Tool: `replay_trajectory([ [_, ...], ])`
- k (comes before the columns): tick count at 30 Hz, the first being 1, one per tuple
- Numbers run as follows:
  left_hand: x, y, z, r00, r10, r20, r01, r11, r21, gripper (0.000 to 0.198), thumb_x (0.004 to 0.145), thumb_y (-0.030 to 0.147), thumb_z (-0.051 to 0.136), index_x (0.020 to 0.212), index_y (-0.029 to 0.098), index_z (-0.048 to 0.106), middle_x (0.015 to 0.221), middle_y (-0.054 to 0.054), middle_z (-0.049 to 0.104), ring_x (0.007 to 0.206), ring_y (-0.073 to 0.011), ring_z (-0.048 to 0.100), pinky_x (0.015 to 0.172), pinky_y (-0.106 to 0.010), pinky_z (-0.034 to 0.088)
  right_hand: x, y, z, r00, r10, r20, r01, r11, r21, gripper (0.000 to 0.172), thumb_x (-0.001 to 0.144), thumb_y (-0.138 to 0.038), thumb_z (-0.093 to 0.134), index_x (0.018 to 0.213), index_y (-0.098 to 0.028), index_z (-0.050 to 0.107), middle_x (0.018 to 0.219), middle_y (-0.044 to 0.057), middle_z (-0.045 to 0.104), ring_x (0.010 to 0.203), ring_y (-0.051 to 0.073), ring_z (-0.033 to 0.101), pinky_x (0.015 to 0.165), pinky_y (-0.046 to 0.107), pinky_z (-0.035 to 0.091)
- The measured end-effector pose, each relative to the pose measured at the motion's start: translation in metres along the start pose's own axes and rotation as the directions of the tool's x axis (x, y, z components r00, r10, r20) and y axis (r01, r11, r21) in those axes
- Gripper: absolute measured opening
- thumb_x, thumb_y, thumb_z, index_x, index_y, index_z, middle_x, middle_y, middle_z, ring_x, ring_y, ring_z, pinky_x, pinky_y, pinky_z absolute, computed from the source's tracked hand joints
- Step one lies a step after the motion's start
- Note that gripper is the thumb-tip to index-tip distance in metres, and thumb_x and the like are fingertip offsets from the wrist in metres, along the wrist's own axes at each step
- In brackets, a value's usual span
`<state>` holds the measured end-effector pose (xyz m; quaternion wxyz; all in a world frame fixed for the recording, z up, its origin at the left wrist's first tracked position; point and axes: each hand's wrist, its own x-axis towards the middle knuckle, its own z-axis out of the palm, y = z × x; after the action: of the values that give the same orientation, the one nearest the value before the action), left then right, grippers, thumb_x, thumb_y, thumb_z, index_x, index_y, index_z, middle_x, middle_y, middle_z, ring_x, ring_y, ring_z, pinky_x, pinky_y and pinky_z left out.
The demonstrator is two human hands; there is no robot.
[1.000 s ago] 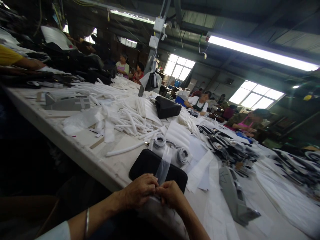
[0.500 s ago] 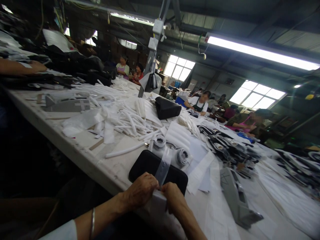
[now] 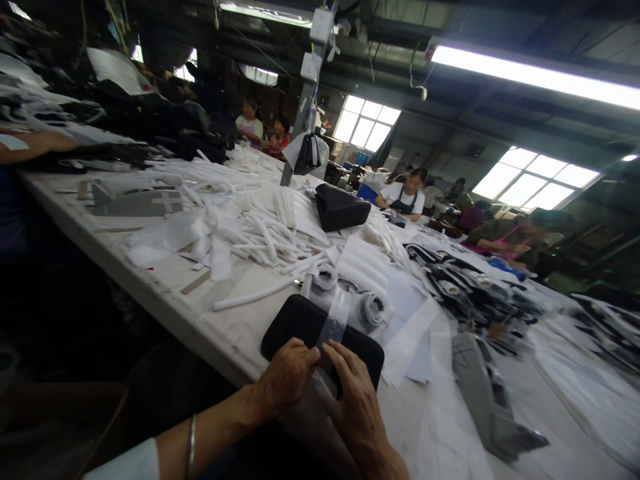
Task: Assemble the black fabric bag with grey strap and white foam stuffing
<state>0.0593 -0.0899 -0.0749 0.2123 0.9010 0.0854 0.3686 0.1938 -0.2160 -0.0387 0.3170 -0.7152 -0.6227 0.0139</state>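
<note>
A black bag [image 3: 285, 327] with rounded corners lies at the table's near edge. Across it runs a clear plastic strip [image 3: 334, 323]. Its far side carries rolled, plastic-wrapped parts [image 3: 374, 308], perhaps handles. My left hand [image 3: 287, 375] is closed, its thumb and forefinger pinching the strip's near end. Beside it, my right hand [image 3: 359, 403] lies with fingers stretched out over the strip and the bag's near part. What sits under the right palm is hidden.
White foam tubes [image 3: 265, 233] are heaped beyond the bag. A grey tape dispenser [image 3: 490, 393] stands at right, another [image 3: 137, 200] at far left. Black bundled pieces [image 3: 470, 287] lie to the right. A co-worker's arm [image 3: 37, 145] reaches in at left; several people sit farther back.
My right hand has gone from a closed pinch at the strip's end to stretched fingers lying over the strip. My left hand keeps its pinch. The view has shifted slightly.
</note>
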Motion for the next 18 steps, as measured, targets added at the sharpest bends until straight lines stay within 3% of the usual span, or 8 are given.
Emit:
replay_trajectory([
  [4,0.000,0.005,-0.003,0.996,-0.085,0.008,0.085,0.996,-0.021,0.013,0.092,0.014,0.040,0.087,0.020,0.049,0.076,0.000,0.064,0.070,-0.0162,0.060,0.075,-0.031,0.044,0.015,0.007,0.001,0.999,0.040,0.016,-0.041,0.996,0.079,0.034,0.077,-0.008,0.052,0.099,-0.024,0.073,0.096,0.004,0.074,0.090,0.022,0.066,0.080,0.030,0.050],
  [6,0.000,0.006,-0.007,0.989,-0.144,0.019,0.145,0.987,-0.064,0.011,0.088,0.013,0.046,0.096,0.020,0.050,0.090,-0.002,0.066,0.077,-0.0157,0.061,0.078,-0.029,0.047,0.020,0.008,-0.003,0.997,0.072,0.032,-0.074,0.996,0.058,0.027,0.076,-0.011,0.057,0.093,-0.023,0.073,0.089,0.004,0.074,0.083,0.022,0.067,0.075,0.029,0.049],
  [8,-0.001,0.006,-0.010,0.991,-0.132,0.032,0.134,0.988,-0.073,0.031,0.086,0.012,0.050,0.116,0.019,0.046,0.114,-0.007,0.064,0.090,-0.0168,0.062,0.084,-0.030,0.048,0.024,0.008,-0.005,0.993,0.100,0.057,-0.102,0.994,0.033,0.026,0.076,-0.012,0.058,0.092,-0.024,0.074,0.085,0.002,0.075,0.079,0.021,0.067,0.073,0.029,0.048],
  [10,-0.002,0.005,-0.011,0.998,-0.050,0.044,0.051,0.999,-0.014,0.049,0.086,0.012,0.049,0.133,0.017,0.037,0.126,-0.010,0.060,0.103,-0.0201,0.060,0.093,-0.036,0.046,0.026,0.007,-0.007,0.987,0.133,0.086,-0.135,0.991,0.015,0.027,0.077,-0.011,0.056,0.092,-0.025,0.074,0.083,0.002,0.075,0.077,0.021,0.066,0.072,0.028,0.046],
  [13,-0.001,0.002,-0.009,0.998,-0.013,0.064,0.008,0.998,0.064,0.062,0.085,0.010,0.048,0.143,0.016,0.027,0.122,-0.011,0.062,0.112,-0.0243,0.058,0.100,-0.045,0.042,0.028,0.005,-0.010,0.978,0.161,0.132,-0.163,0.987,0.001,0.032,0.078,-0.008,0.053,0.094,-0.025,0.074,0.086,0.001,0.075,0.078,0.020,0.067,0.073,0.028,0.045],
  [18,0.006,-0.001,-0.008,0.988,-0.131,0.079,0.131,0.991,0.007,0.081,0.081,0.007,0.052,0.149,0.018,0.011,0.106,-0.005,0.066,0.099,-0.0219,0.061,0.094,-0.043,0.046,0.039,-0.002,-0.017,0.974,0.133,0.184,-0.127,0.991,-0.045,0.030,0.079,-0.005,0.053,0.088,-0.025,0.074,0.078,0.000,0.072,0.071,0.018,0.063,0.068,0.028,0.040],
])
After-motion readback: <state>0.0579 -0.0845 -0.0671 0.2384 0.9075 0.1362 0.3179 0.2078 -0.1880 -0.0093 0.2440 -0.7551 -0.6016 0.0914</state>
